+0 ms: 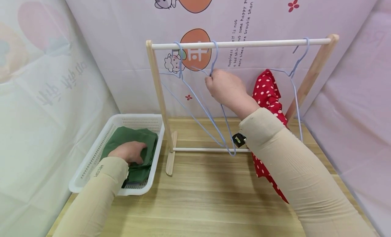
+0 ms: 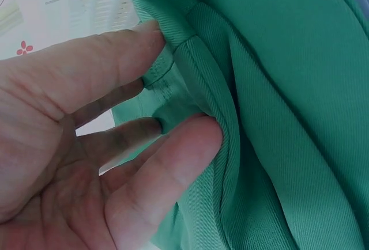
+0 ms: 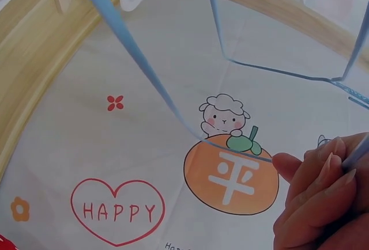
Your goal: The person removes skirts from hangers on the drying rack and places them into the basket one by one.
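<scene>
At left, in a white basket (image 1: 156,177), lies folded green cloth (image 1: 122,137). My left hand (image 1: 129,152) is on it. Up close in the left wrist view, the thumb lies on a hemmed fold of the green cloth (image 2: 271,117), and the other fingertips reach to its far side. My right hand (image 1: 226,86) grips a blue hanger (image 1: 215,57) just below its hook, which still hangs over the white rail (image 1: 259,44). In the right wrist view the right hand (image 3: 323,195) has curled fingers around the hanger's neck, partly out of frame.
Another blue hanger (image 1: 181,60) hangs left of my right hand, and a third blue hanger (image 1: 295,69) near the rail's right end. A red polka-dot cloth (image 1: 265,87) hangs at right, partly behind my arm. The wooden rack post (image 1: 159,91) stands beside the basket.
</scene>
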Demonstrator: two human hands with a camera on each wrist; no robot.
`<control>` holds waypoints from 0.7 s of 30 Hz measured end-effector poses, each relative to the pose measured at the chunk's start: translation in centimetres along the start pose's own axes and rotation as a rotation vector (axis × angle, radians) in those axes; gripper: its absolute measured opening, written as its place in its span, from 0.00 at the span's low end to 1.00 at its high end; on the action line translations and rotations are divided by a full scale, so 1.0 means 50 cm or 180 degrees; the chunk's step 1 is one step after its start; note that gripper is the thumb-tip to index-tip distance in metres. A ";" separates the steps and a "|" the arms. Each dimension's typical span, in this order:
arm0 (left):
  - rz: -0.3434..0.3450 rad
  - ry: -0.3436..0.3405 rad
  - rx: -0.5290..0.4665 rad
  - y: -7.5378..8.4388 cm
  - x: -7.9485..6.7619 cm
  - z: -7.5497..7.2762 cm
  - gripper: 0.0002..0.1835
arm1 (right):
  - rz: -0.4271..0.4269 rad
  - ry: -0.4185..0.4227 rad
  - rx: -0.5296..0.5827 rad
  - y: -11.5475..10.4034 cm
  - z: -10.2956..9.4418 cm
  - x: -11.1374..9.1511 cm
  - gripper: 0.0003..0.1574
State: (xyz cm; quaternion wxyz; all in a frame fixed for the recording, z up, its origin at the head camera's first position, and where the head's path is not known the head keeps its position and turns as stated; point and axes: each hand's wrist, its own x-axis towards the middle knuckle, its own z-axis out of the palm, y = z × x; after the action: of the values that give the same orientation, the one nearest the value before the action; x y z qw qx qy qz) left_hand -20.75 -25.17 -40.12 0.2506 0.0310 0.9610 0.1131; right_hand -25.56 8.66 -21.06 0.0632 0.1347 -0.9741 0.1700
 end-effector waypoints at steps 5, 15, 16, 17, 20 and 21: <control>0.0003 -0.0019 0.0039 0.003 0.000 -0.003 0.40 | -0.0009 0.0025 0.0023 0.000 -0.001 -0.003 0.25; 0.0044 -0.0015 0.0064 0.009 -0.004 -0.004 0.40 | 0.0021 0.0072 0.0058 0.002 -0.002 -0.003 0.29; 0.0034 -0.0022 0.0053 0.009 -0.005 -0.004 0.40 | 0.0022 0.0075 0.0072 0.002 -0.003 -0.004 0.29; 0.0025 -0.0027 0.0041 0.008 -0.005 -0.003 0.40 | 0.0020 0.0071 0.0091 0.002 -0.003 -0.005 0.29; -0.0006 -0.0043 -0.0016 0.004 -0.006 -0.001 0.40 | -0.0006 0.0110 0.0155 0.001 -0.001 -0.007 0.29; -0.0003 -0.0042 -0.0023 0.003 -0.007 0.000 0.40 | -0.0020 0.0131 0.0177 0.001 -0.001 -0.008 0.29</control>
State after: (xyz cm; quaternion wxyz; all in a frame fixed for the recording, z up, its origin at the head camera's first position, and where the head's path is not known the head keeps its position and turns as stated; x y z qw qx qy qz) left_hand -20.47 -25.07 -39.92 0.2571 0.0304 0.9589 0.1162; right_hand -25.19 8.79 -21.12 0.0800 0.1360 -0.9671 0.1995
